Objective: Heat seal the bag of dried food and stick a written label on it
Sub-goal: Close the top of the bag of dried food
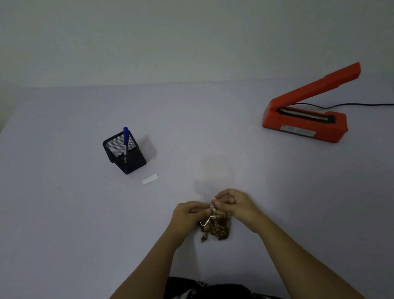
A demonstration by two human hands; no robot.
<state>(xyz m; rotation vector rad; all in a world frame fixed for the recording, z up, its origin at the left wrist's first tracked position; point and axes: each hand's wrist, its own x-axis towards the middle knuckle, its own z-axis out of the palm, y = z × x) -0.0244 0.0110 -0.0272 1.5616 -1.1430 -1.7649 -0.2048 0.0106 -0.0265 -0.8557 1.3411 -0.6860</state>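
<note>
A small clear bag of brown dried food (216,229) lies on the white table near its front edge. My left hand (188,213) and my right hand (234,204) both pinch the bag's upper part, which rises clear and nearly invisible beyond my fingers. An orange heat sealer (306,118) stands at the right with its arm raised open. A blank white label (150,179) lies flat left of the bag. Behind it a blue marker (125,139) stands in a black mesh pen holder (125,153).
The sealer's black cable (367,105) runs off to the table's right edge. The table (51,215) ends at a pale wall behind. My dark patterned clothing (203,298) shows at the front edge.
</note>
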